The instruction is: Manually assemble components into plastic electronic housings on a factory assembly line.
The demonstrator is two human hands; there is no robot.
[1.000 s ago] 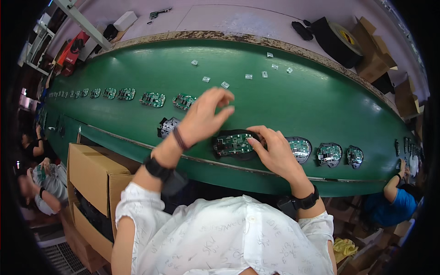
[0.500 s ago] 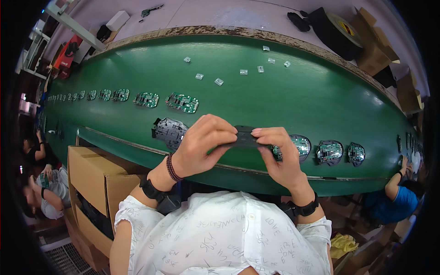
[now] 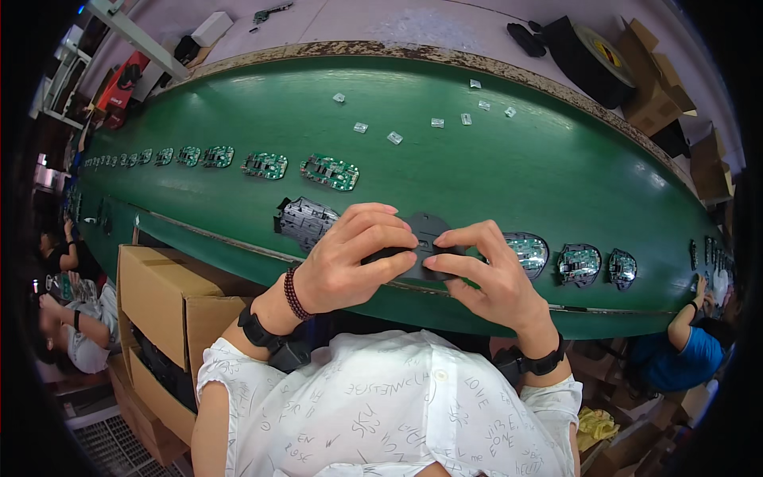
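Note:
Between my two hands a dark, rounded plastic shell [image 3: 427,226] is held above the near edge of the green work surface. My left hand [image 3: 346,258] grips its left side with bent fingers. The thumb and fingers of my right hand [image 3: 497,270] pinch its right side. Just beyond my left hand lies a black plastic housing [image 3: 306,221], partly covered by that hand. Right of my right hand, a housing with a green circuit board [image 3: 531,253] is partly hidden by the fingers. Two similar housings, one of them a board-filled housing [image 3: 579,265], sit farther right.
A row of green circuit boards [image 3: 330,172] runs off to the left. Several small clear packets [image 3: 395,138] lie scattered toward the far side. An open cardboard box [image 3: 163,290] stands at near left. A co-worker in a blue shirt [image 3: 685,356] reaches in at right.
The dark shell has been tilted, so more of its broad face shows. My right fingers have shifted their hold on it. The whole view has moved slightly.

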